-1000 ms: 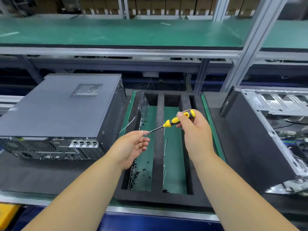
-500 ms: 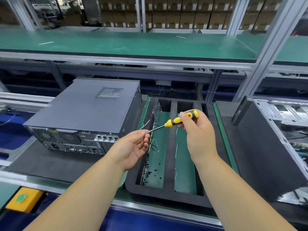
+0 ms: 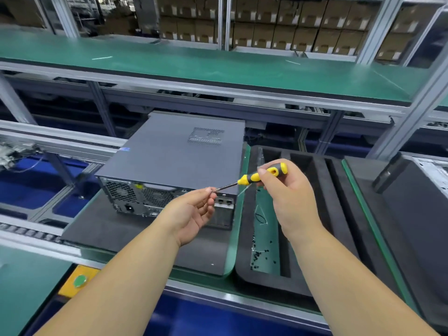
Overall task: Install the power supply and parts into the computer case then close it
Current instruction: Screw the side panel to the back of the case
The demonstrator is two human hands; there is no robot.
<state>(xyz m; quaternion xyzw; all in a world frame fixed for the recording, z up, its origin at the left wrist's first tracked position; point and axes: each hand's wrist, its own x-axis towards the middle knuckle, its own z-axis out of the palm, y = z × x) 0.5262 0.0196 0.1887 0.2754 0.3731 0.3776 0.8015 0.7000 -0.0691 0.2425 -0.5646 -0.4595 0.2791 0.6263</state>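
Yellow-and-black screwdriver (image 3: 263, 175) is sitting mid-frame, its handle being gripped by the right hand (image 3: 289, 195). The left hand (image 3: 194, 213) is pinching its metal tip, in front of the closed grey computer case (image 3: 179, 156)

Two bare forearms, no sleeves, left hand (image 3: 191, 214), right hand (image 3: 291, 197), short trimmed nails

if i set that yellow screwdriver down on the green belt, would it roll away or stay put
The screwdriver would probably roll a little: its handle looks rounded and its shaft thin. It seems stiff and light, since the right hand holds it level with only the fingers.
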